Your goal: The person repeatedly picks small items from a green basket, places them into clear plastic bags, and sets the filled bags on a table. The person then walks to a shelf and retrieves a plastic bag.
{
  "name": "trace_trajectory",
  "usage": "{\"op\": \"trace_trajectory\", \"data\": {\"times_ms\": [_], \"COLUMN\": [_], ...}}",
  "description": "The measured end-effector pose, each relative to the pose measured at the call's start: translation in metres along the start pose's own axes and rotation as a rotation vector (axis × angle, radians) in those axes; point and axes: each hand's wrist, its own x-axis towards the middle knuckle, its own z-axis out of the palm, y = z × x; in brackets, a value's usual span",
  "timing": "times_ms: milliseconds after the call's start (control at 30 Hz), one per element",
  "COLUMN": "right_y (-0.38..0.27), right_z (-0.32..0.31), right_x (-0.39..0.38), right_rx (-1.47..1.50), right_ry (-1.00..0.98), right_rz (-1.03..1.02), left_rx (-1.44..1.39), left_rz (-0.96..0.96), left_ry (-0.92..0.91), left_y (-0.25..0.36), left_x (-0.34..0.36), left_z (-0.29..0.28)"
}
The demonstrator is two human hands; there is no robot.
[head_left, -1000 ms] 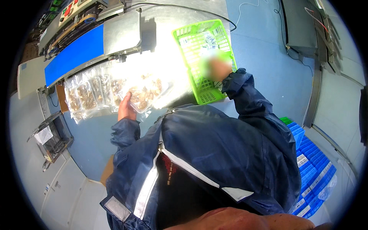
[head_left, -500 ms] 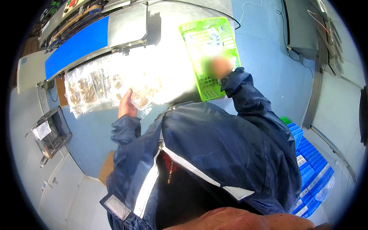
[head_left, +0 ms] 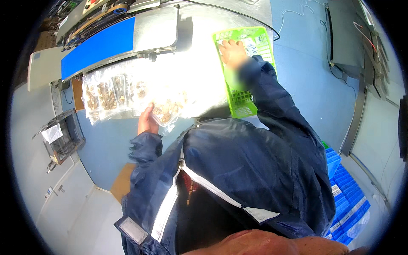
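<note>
My left hand (head_left: 147, 121) is closed on the near edge of a clear plastic bag (head_left: 165, 111) of brownish, lumpy pieces, thumb on top. Its other fingers are hidden beneath the bag. More filled clear bags (head_left: 106, 95) overlap in a row to the left along the table's near edge. On the right, my right hand (head_left: 232, 52) reaches into a bright green plastic basket (head_left: 243, 111), its fingers bent and slightly apart near the far left wall. Small white-and-blue packets (head_left: 250, 46) lie beside it; I see nothing held in the fingers.
A machine with a blue belt (head_left: 100, 47) and a metal plate (head_left: 156, 29) stands behind the bags. The shiny metal table (head_left: 204, 21) is glaring with light. A black cable (head_left: 238, 13) runs along its back. Blue boxes (head_left: 348, 191) are stacked at lower right.
My right hand has moved farther into the basket, toward its far left side. My left hand keeps hold of the bag. The whole view has shifted slightly.
</note>
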Motion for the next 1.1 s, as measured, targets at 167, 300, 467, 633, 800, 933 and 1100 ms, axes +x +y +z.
{"op": "trace_trajectory", "data": {"times_ms": [167, 300, 467, 633, 800, 933, 1100], "right_y": [0.000, 0.013, 0.003, -0.003, 0.002, -0.007, -0.012], "right_z": [0.004, 0.004, -0.016, 0.007, -0.010, -0.015, 0.006], "right_x": [0.006, 0.003, -0.004, -0.012, -0.020, -0.018, -0.027], "right_rx": [-0.023, 0.062, 0.076, -0.066, 0.004, -0.017, -0.151], "right_ry": [-0.105, -0.164, -0.087, -0.105, -0.030, -0.082, -0.105], "right_rz": [-0.108, -0.162, -0.025, -0.165, -0.085, -0.009, -0.075], "left_rx": [-0.008, -0.039, -0.021, -0.009, -0.053, -0.074, -0.075], "left_rz": [0.007, 0.002, 0.026, 0.031, 0.041, 0.046, 0.067], "left_ry": [0.025, 0.009, 0.047, 0.052, 0.048, 0.036, 0.052], "left_y": [-0.011, -0.013, -0.009, -0.010, -0.016, -0.022, -0.030], "left_x": [-0.001, -0.012, -0.027, -0.039, -0.057, -0.072, -0.089], "left_z": [-0.019, -0.016, -0.015, -0.029, -0.053, -0.068, -0.091]}}
